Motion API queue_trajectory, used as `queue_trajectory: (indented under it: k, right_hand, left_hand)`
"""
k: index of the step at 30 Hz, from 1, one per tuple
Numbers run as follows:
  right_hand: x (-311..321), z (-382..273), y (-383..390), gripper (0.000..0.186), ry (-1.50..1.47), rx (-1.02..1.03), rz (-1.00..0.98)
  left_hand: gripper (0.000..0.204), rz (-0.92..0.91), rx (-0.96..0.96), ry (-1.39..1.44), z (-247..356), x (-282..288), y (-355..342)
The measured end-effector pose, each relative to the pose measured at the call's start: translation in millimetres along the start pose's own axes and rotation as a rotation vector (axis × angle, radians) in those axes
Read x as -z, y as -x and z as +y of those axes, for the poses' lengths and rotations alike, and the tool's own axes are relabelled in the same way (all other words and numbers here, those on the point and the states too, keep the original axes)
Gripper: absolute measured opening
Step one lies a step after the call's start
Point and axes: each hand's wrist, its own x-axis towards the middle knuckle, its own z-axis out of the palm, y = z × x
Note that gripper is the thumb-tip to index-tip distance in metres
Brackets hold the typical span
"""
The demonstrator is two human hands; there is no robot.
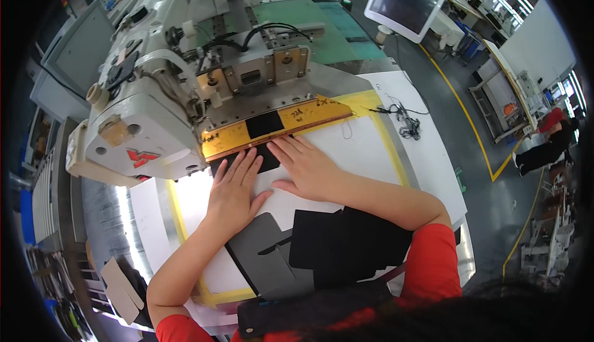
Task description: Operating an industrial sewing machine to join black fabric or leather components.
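Note:
My left hand [235,188] lies flat, its fingertips on a small black piece of material [268,160] at the near edge of a yellow plate [302,118]. Beside it, my right hand [308,168] rests with fingers stretched out on the same piece, fingertips close to the plate's edge. Both hands press from above and grip nothing. Part of the black piece is hidden under my fingers. The plate, with a dark rectangular window and handwriting on it, sits beneath the clamp of a large white sewing machine [154,138].
Nearer my body, black cut pieces [352,243] and a grey piece [263,249] lie on the white work surface [368,156], bordered by yellow tape. Tangled dark thread [408,122] is at the right. A monitor [408,1] stands behind. Tan pieces [120,289] are at lower left.

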Motion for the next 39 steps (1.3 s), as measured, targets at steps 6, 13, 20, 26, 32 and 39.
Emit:
queue_trajectory:
  k: [6, 13, 20, 26, 32, 39]
  right_hand:
    - [-7.8, -6.0, 8.8, 0.063, 0.070, -0.006, 0.009]
    - [-13.0, 1.4, 4.0, 0.078, 0.000, -0.008, 0.034]
    - [-11.5, 6.5, 3.8, 0.085, -0.014, 0.002, 0.024]
    - [-17.8, 0.4, 7.5, 0.079, 0.109, 0.008, 0.087]
    - [-19.0, 0.3, 7.6, 0.074, 0.108, -0.024, 0.026]
    - [-19.3, 1.5, 8.9, 0.075, 0.081, -0.008, 0.126]
  left_hand:
    - [0.071, -0.021, 0.123, -0.034, 2.3, -11.6, -14.9]
    - [0.063, -0.011, 0.081, -0.035, 1.8, -14.1, -14.3]
    - [0.066, -0.082, 0.006, -0.031, -4.7, -4.1, 1.6]
    - [0.070, -0.047, 0.027, -0.023, -10.2, -11.4, -6.0]
    - [0.071, -0.028, 0.032, -0.078, -11.2, -14.7, -2.4]
    - [0.070, -0.033, -0.062, -0.119, -9.4, -10.9, 9.8]
